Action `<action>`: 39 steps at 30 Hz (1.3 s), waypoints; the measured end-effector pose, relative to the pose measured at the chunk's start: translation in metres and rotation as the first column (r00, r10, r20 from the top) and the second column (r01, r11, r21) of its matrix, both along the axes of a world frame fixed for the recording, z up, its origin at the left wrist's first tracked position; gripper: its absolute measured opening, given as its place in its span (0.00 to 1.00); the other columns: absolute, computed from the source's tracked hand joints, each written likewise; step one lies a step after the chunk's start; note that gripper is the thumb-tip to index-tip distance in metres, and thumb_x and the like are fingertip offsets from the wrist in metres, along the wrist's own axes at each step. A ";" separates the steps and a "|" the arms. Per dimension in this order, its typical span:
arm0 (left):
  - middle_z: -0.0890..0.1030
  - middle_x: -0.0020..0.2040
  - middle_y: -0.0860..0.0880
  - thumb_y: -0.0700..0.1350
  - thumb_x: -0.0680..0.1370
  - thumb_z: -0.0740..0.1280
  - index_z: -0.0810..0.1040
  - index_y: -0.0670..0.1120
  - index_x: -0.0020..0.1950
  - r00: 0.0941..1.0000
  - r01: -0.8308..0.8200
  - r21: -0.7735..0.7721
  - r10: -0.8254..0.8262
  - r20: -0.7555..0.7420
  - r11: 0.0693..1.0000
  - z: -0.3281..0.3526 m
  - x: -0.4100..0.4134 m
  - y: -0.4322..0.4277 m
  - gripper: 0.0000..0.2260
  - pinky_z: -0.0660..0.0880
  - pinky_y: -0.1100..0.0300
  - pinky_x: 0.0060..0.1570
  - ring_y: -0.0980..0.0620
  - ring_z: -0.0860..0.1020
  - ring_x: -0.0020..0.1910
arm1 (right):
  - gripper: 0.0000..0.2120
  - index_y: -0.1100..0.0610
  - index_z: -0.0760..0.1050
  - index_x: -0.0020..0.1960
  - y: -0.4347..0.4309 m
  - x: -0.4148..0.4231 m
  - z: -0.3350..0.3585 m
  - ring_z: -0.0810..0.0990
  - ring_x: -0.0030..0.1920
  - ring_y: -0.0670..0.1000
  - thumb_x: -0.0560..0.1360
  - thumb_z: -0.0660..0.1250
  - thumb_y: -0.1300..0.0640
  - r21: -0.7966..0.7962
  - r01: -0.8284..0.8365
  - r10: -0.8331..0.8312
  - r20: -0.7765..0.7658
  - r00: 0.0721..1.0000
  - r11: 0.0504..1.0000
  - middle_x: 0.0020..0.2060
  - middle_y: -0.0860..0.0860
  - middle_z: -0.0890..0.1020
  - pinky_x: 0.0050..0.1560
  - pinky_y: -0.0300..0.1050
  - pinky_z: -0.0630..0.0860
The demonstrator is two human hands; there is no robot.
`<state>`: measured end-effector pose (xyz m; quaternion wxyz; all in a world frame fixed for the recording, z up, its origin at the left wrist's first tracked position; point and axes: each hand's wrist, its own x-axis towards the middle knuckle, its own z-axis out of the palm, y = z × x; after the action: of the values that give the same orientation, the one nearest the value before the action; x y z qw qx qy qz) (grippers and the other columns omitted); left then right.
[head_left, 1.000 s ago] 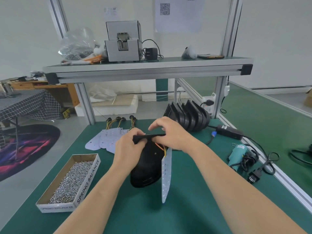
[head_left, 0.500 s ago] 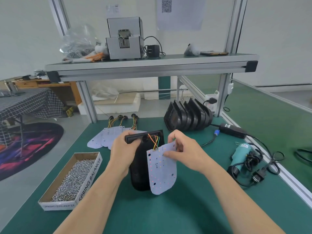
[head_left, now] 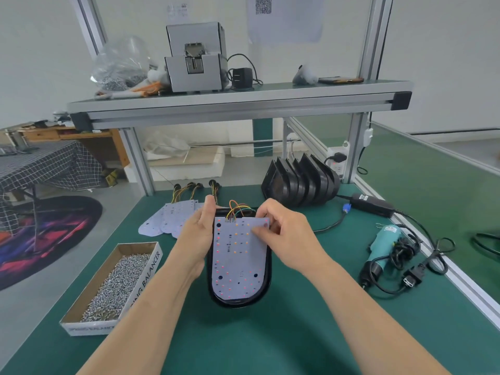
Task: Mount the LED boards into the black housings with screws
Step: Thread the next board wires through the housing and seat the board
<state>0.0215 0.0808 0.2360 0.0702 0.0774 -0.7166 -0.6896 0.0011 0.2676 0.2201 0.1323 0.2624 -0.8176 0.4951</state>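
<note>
Pinching board (head_left: 238,262) — left grip (head_left: 196,235) round housing (head_left: 236,303)

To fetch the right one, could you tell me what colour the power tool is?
The power tool is teal; head view.

Two bare hands and two bare forearms are in view. The left hand (head_left: 196,234) and the right hand (head_left: 290,235) wear nothing. The left forearm (head_left: 151,315) enters at 7 o'clock, the right forearm (head_left: 359,312) at 5 o'clock, both uncovered to the picture edge.
</note>
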 end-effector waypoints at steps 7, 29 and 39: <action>0.81 0.38 0.59 0.53 0.76 0.72 0.81 0.48 0.48 0.981 -0.005 -0.113 -0.017 -0.193 0.994 -0.010 0.003 0.008 0.09 0.72 0.69 0.42 0.60 0.76 0.40 | 0.09 0.58 0.76 0.45 -0.005 0.002 -0.007 0.69 0.33 0.46 0.69 0.74 0.65 -0.029 0.161 -0.164 -0.217 0.962 0.986 0.45 0.47 0.71 0.39 0.38 0.69; 0.86 0.51 0.41 0.49 0.66 0.77 0.88 0.47 0.46 0.980 0.155 0.445 -0.194 0.043 0.882 -0.006 0.011 -0.012 0.11 0.82 0.50 0.38 0.43 0.86 0.44 | 0.18 0.28 0.70 0.29 -0.030 0.003 -0.002 0.67 0.24 0.38 0.63 0.59 0.54 0.008 -0.065 0.062 0.203 0.977 0.998 0.23 0.32 0.71 0.24 0.30 0.61; 0.86 0.49 0.39 0.49 0.65 0.77 0.81 0.39 0.55 0.985 0.165 0.362 -0.174 -0.006 0.918 0.003 0.009 -0.009 0.23 0.82 0.50 0.37 0.43 0.85 0.42 | 0.08 0.42 0.73 0.31 -0.019 0.000 -0.017 0.64 0.31 0.44 0.67 0.60 0.50 0.030 -0.044 0.033 0.301 0.953 0.999 0.25 0.36 0.73 0.37 0.43 0.66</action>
<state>0.0306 0.0721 0.2387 -0.0144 0.0357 -0.5826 -0.8119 0.0009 0.2482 0.2033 -0.0080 0.2022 -0.8317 0.5170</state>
